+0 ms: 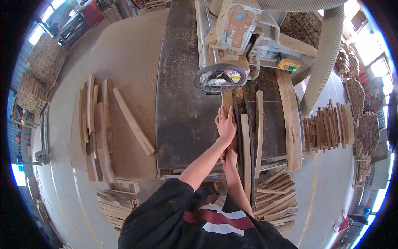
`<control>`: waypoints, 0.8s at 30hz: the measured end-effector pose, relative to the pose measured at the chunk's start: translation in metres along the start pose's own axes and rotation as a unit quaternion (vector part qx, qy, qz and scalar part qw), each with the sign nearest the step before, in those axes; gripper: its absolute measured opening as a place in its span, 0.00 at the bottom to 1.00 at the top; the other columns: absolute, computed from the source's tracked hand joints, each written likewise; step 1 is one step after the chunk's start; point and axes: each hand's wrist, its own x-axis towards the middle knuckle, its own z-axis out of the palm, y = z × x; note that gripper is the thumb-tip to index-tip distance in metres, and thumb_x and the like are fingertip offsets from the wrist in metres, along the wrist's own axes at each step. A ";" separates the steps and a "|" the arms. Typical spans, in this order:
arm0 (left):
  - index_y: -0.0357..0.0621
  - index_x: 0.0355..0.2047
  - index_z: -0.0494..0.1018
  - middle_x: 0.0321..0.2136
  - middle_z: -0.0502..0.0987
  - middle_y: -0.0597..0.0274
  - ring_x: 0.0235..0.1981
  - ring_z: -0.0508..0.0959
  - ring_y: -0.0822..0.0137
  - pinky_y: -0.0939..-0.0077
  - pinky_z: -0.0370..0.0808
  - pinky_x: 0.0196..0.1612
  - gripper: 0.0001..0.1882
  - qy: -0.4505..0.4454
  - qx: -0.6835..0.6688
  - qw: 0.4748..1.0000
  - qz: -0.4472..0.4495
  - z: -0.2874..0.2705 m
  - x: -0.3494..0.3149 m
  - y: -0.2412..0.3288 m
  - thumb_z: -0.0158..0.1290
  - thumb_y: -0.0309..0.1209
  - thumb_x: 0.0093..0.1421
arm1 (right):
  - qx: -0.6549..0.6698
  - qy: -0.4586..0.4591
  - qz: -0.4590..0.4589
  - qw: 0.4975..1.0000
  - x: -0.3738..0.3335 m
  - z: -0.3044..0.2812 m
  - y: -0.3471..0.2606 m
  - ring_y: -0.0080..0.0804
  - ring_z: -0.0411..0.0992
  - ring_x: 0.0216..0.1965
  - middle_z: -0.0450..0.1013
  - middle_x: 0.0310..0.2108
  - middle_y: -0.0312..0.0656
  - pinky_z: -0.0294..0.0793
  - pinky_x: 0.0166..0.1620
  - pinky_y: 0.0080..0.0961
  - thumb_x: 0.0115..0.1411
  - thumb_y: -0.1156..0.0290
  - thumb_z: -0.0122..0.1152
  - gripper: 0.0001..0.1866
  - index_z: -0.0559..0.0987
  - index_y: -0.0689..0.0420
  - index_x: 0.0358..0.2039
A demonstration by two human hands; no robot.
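Note:
A wooden strip (pixel 226 98) lies lengthwise on the dark metal machine table (pixel 178 112), its far end running beneath the machine head with a black handwheel (pixel 219 77). My left hand (pixel 226 125) rests on top of the strip, its fingers stretched forward and lying flat. Close behind it, my right hand (pixel 229 157) is closed round the strip's near end; some of its fingers are hidden. A dark straight bar (pixel 236 124) runs along the right side of the strip. Just beyond that bar lies a long pale wooden strip (pixel 246 153).
Another curved strip (pixel 259 133) and a thick plank (pixel 289 120) lie farther right. Several boards (pixel 93 124) sit on the brown side table (pixel 128 54). A hose (pixel 327 54) descends at the right. Wood piles (pixel 275 199) flank me below; sawdust covers parts of the table.

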 end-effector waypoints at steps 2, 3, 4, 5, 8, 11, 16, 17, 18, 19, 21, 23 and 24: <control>0.48 0.62 0.70 0.65 0.63 0.40 0.67 0.63 0.45 0.50 0.60 0.64 0.23 0.024 -0.033 0.999 -0.004 0.006 0.015 -0.001 0.49 0.31 0.66 | 0.029 0.032 -0.025 0.999 0.002 0.014 0.001 0.19 0.56 0.11 0.60 0.13 0.27 0.46 0.14 0.20 0.69 0.45 0.54 0.26 0.70 0.49 0.19; 0.47 0.61 0.72 0.65 0.65 0.42 0.66 0.64 0.46 0.51 0.60 0.64 0.22 0.039 -0.059 0.997 -0.014 0.006 0.022 -0.004 0.49 0.30 0.66 | 0.033 0.056 -0.001 0.998 0.007 0.020 -0.006 0.20 0.58 0.12 0.61 0.13 0.29 0.47 0.14 0.19 0.69 0.44 0.53 0.26 0.72 0.51 0.21; 0.47 0.61 0.72 0.65 0.65 0.42 0.66 0.64 0.46 0.51 0.60 0.64 0.22 0.035 -0.058 0.997 -0.019 0.003 0.029 -0.012 0.49 0.30 0.66 | 0.029 0.047 -0.009 0.998 0.009 0.026 -0.008 0.20 0.58 0.12 0.61 0.13 0.29 0.47 0.14 0.19 0.69 0.44 0.53 0.26 0.72 0.51 0.21; 0.46 0.58 0.74 0.63 0.67 0.44 0.65 0.67 0.47 0.52 0.62 0.63 0.20 -0.002 -0.119 0.993 -0.012 -0.002 0.039 -0.023 0.50 0.29 0.66 | 0.037 0.063 -0.024 0.997 0.012 0.032 -0.010 0.22 0.59 0.12 0.62 0.14 0.30 0.48 0.15 0.20 0.68 0.42 0.53 0.28 0.72 0.53 0.22; 0.44 0.50 0.79 0.58 0.73 0.51 0.58 0.74 0.52 0.55 0.69 0.58 0.15 -0.049 -0.293 0.955 -0.029 -0.040 0.072 -0.077 0.55 0.28 0.63 | 0.027 0.083 -0.048 0.995 0.020 0.047 -0.019 0.24 0.62 0.14 0.63 0.15 0.31 0.51 0.15 0.20 0.68 0.39 0.52 0.29 0.73 0.54 0.24; 0.47 0.48 0.78 0.52 0.75 0.51 0.54 0.73 0.48 0.52 0.70 0.55 0.18 0.145 -0.101 0.984 -0.014 -0.127 0.061 -0.158 0.62 0.31 0.57 | -0.014 0.041 -0.058 0.997 0.030 0.056 -0.034 0.22 0.59 0.15 0.58 0.15 0.30 0.50 0.16 0.19 0.68 0.38 0.51 0.29 0.73 0.54 0.29; 0.43 0.60 0.68 0.57 0.66 0.39 0.60 0.64 0.41 0.45 0.63 0.60 0.35 0.200 0.149 0.927 -0.280 -0.249 -0.002 -0.261 0.67 0.34 0.52 | 0.003 0.006 -0.023 1.000 0.060 0.069 -0.060 0.19 0.55 0.13 0.60 0.15 0.28 0.48 0.14 0.19 0.69 0.40 0.50 0.27 0.74 0.53 0.29; 0.42 0.61 0.67 0.55 0.66 0.41 0.59 0.64 0.41 0.47 0.63 0.60 0.36 0.186 0.100 0.940 -0.270 -0.264 -0.014 -0.277 0.66 0.33 0.52 | 0.000 0.000 -0.018 1.000 0.066 0.070 -0.065 0.19 0.55 0.13 0.60 0.15 0.28 0.48 0.14 0.19 0.69 0.40 0.50 0.27 0.74 0.53 0.29; 0.42 0.61 0.67 0.53 0.67 0.42 0.58 0.65 0.42 0.49 0.63 0.61 0.36 0.144 0.043 0.945 -0.289 -0.272 -0.025 -0.286 0.66 0.33 0.53 | -0.001 -0.020 -0.026 0.999 0.071 0.073 -0.069 0.19 0.57 0.14 0.62 0.16 0.28 0.50 0.14 0.19 0.69 0.41 0.51 0.26 0.75 0.53 0.30; 0.42 0.61 0.67 0.53 0.67 0.42 0.58 0.65 0.42 0.49 0.63 0.61 0.36 0.171 0.047 0.950 -0.259 -0.274 -0.033 -0.290 0.66 0.33 0.53 | 0.001 -0.031 -0.035 0.999 0.074 0.076 -0.073 0.18 0.58 0.14 0.63 0.17 0.28 0.51 0.15 0.18 0.69 0.42 0.51 0.25 0.76 0.52 0.31; 0.39 0.60 0.68 0.51 0.67 0.43 0.54 0.66 0.42 0.53 0.67 0.58 0.33 0.202 -0.113 0.913 -0.336 -0.277 -0.046 -0.297 0.64 0.29 0.54 | 0.009 -0.061 -0.046 0.997 0.071 0.083 -0.074 0.18 0.60 0.15 0.65 0.18 0.28 0.53 0.15 0.17 0.69 0.43 0.52 0.24 0.77 0.52 0.32; 0.38 0.60 0.67 0.50 0.68 0.43 0.54 0.67 0.43 0.53 0.67 0.57 0.34 0.182 -0.035 0.925 -0.333 -0.276 -0.054 -0.296 0.65 0.30 0.54 | -0.003 -0.081 -0.081 0.993 0.056 0.091 -0.069 0.16 0.63 0.19 0.68 0.21 0.28 0.57 0.18 0.15 0.70 0.47 0.53 0.21 0.77 0.52 0.34; 0.37 0.60 0.67 0.49 0.69 0.44 0.54 0.67 0.43 0.54 0.68 0.57 0.34 0.160 0.037 0.934 -0.316 -0.274 -0.055 -0.293 0.66 0.30 0.53 | -0.032 -0.088 -0.104 0.990 0.043 0.097 -0.058 0.16 0.65 0.20 0.69 0.22 0.29 0.59 0.20 0.14 0.70 0.49 0.55 0.18 0.77 0.52 0.35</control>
